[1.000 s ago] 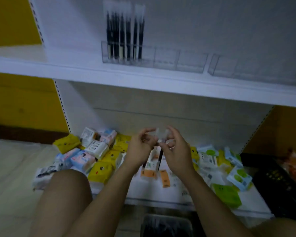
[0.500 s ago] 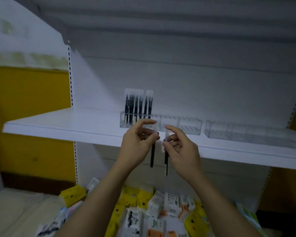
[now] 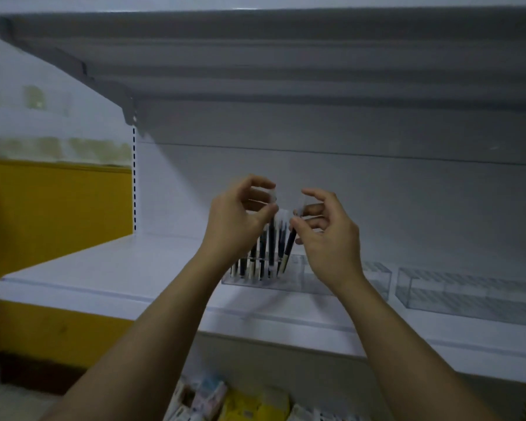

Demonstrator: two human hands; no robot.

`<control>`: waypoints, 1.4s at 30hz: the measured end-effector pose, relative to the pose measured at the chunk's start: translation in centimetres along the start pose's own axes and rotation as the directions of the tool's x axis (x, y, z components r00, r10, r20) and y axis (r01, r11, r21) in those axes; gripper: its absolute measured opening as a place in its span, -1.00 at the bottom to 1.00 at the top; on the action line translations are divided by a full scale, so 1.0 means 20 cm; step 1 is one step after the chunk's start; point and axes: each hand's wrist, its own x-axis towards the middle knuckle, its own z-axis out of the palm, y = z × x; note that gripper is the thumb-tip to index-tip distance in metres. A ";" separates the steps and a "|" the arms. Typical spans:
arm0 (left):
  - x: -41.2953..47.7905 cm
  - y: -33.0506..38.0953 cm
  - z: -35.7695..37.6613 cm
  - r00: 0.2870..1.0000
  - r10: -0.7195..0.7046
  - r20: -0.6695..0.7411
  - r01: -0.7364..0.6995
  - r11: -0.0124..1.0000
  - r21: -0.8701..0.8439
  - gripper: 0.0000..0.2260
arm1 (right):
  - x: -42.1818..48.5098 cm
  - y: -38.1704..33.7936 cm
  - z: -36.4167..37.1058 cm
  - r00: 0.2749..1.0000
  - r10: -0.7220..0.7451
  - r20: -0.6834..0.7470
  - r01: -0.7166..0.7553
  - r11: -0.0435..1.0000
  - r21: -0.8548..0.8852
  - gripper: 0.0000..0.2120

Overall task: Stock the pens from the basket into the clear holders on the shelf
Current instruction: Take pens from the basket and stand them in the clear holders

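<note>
My left hand and my right hand are raised over the left end of a clear holder on the white shelf. Each hand pinches the pale cap end of a dark pen in clear wrap. The left hand's pen hangs upright with its tip inside the holder. The right hand's pen slants down to the left into the same section. Several dark pens stand there, partly hidden by my left wrist. The basket is out of view.
A second clear holder stands on the shelf to the right. Another shelf overhangs above. Small yellow and white packets lie on the bottom shelf below. A yellow wall is at the left.
Both hands rose from the packets on the low shelf to the holder, each carrying one pen. The pens' tips now sit inside the holder. The camera tilted upward.
</note>
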 end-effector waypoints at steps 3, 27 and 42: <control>0.08 -0.03 0.01 1.000 0.025 -0.015 -0.024 0.999 0.038 -0.79 | 0.09 0.05 0.05 1.000 -0.008 -0.027 0.008 1.000 0.005 -0.63; 0.19 -0.27 0.19 0.994 -0.102 0.031 0.075 0.879 0.471 -0.92 | 0.13 0.25 0.05 0.905 0.174 0.389 -0.003 0.915 -0.403 -0.44; -0.02 -0.26 0.16 0.995 0.096 -0.038 -0.064 0.863 0.501 -0.74 | -0.01 0.21 -0.01 0.910 0.252 0.330 -0.131 0.929 -0.346 -0.26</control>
